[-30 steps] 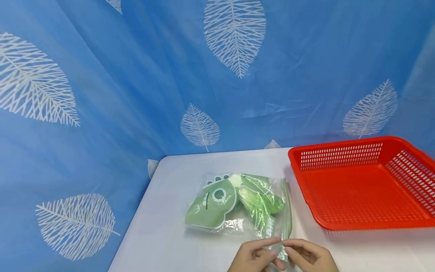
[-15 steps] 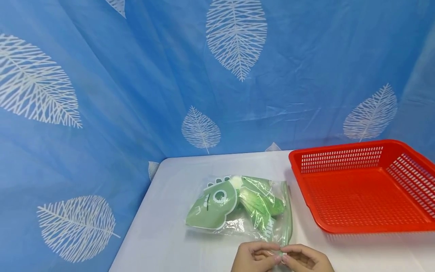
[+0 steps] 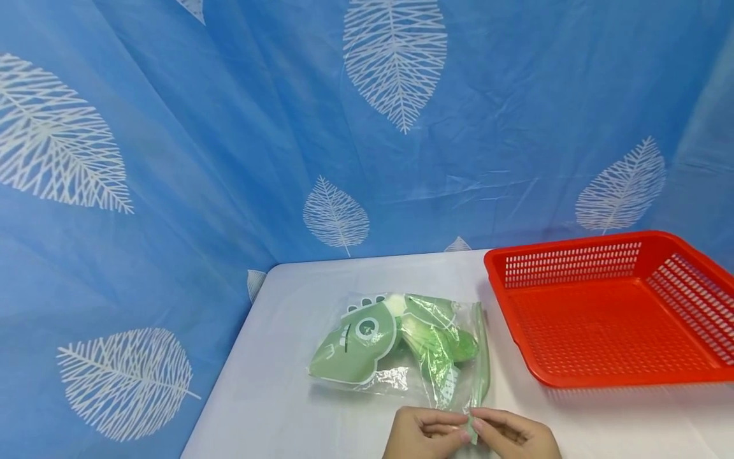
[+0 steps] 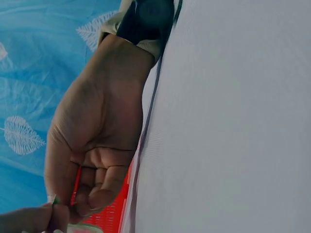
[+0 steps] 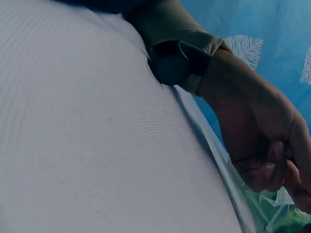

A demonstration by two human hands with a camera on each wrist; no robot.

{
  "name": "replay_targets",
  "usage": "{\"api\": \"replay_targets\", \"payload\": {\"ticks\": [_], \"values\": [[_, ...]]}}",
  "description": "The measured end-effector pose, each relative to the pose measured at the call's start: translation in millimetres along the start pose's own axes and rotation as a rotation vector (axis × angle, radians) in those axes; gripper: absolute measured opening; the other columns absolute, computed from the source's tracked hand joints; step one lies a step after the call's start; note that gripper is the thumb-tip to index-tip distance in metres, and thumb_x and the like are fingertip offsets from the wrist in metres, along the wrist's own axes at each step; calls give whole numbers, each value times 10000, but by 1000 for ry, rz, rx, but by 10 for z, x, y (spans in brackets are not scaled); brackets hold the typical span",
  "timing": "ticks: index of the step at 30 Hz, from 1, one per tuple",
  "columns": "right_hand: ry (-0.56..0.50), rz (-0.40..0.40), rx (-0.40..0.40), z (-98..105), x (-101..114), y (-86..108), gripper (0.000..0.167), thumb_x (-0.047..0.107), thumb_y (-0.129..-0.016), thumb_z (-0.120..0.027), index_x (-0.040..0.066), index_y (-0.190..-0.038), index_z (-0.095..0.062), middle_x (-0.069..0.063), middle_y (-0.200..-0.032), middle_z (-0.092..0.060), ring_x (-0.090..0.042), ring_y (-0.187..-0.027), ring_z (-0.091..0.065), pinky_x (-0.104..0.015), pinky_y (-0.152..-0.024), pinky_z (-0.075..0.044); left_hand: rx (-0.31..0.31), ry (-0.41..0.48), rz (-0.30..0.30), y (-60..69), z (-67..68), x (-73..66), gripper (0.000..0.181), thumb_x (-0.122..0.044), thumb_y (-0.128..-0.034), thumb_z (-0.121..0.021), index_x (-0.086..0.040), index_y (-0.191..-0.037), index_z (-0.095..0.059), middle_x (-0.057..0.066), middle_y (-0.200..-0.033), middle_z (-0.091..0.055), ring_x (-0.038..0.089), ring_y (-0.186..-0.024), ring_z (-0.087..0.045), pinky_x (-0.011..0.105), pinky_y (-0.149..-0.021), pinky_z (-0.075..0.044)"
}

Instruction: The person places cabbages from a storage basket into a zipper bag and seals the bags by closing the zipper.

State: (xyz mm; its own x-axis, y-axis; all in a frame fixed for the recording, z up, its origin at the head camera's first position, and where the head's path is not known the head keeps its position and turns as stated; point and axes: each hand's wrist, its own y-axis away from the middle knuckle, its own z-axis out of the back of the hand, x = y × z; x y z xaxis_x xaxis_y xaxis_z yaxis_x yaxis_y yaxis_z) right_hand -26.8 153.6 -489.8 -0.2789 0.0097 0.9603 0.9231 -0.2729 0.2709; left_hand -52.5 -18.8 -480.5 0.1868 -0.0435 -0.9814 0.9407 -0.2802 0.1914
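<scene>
A clear zip bag [image 3: 395, 377] with a green cartoon dinosaur print lies on the white table, its green zip edge [image 3: 483, 357] to the right. Inside it is a green leafy vegetable with a pale stalk [image 3: 421, 338], resembling bok choy. At the near corner of that zip edge, my left hand [image 3: 421, 437] pinches the bag between thumb and forefinger. Facing it, my right hand [image 3: 518, 437] pinches the same corner, the fingertips almost touching. In the left wrist view a sliver of green shows at the left fingertips; the right wrist view cuts off the right fingertips.
A red plastic basket [image 3: 619, 379] with slotted sides stands on the table [image 3: 275, 357] to the right of the bag. A blue curtain [image 3: 258, 127] with white leaf patterns hangs behind and along the left side.
Both hands' fingertips have closed onto the bag's near corner from a looser position, and the end of the zip edge now sticks out between them. Bag and basket stay in place.
</scene>
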Motion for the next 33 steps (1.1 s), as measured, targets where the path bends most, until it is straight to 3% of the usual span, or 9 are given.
{"api": "replay_targets", "payload": {"ticks": [7, 14, 17, 20, 23, 29, 33], "values": [[133, 5, -5, 57, -20, -212, 387, 339, -849, -844, 67, -1121, -801, -65, -886, -771, -164, -767, -714, -266, -679, -577, 12, 2, 37, 28, 65, 9, 137, -198, -787, -890, -168, -915, -852, 24, -765, -760, 186, -742, -745, 203, -603, -572], [149, 170, -5, 71, -6, -414, 332, 332, -907, -798, 83, -1126, -797, -27, -989, -778, -136, -827, -730, -258, -725, -598, -3, -9, 42, 57, 133, -16, 143, -209, -793, -885, -164, -925, -852, 28, -780, -763, 186, -752, -746, 215, -623, -584], [187, 153, 5, 70, 33, -515, 410, 432, -908, -774, 116, -1169, -786, -9, -970, -774, -117, -858, -714, -237, -758, -577, 18, -8, 30, 73, 197, 2, 154, -216, -805, -877, -152, -943, -850, 26, -796, -766, 185, -769, -748, 218, -642, -590], [261, 152, 4, 63, 70, -628, 486, 536, -902, -737, 162, -1212, -769, 22, -943, -767, -101, -871, -696, -213, -786, -537, 41, 4, 39, 108, 278, 15, 166, -217, -813, -872, -140, -957, -847, 43, -818, -767, 188, -786, -750, 221, -652, -592], [297, 187, -7, 59, 79, -716, 482, 547, -912, -719, 179, -1221, -763, 39, -919, -764, -94, -872, -692, -190, -791, -505, 68, 27, 51, 149, 368, 35, 186, -212, -825, -865, -110, -979, -842, 81, -846, -767, 191, -809, -751, 224, -657, -593], [287, 241, -32, 50, 65, -747, 442, 484, -925, -737, 150, -1213, -765, 27, -923, -771, -90, -852, -701, -156, -759, -493, 136, 53, 83, 225, 532, 94, 211, -190, -844, -843, -79, -1023, -829, 126, -862, -760, 161, -780, -743, 229, -647, -592], [247, 258, -59, -9, 55, -740, 403, 424, -935, -749, 126, -1205, -765, -12, -954, -774, -87, -836, -703, -169, -725, -512, 239, 76, 58, 269, 662, 123, 245, -166, -872, -818, -20, -1068, -805, 140, -889, -757, 140, -786, -738, 246, -687, -599]]}}
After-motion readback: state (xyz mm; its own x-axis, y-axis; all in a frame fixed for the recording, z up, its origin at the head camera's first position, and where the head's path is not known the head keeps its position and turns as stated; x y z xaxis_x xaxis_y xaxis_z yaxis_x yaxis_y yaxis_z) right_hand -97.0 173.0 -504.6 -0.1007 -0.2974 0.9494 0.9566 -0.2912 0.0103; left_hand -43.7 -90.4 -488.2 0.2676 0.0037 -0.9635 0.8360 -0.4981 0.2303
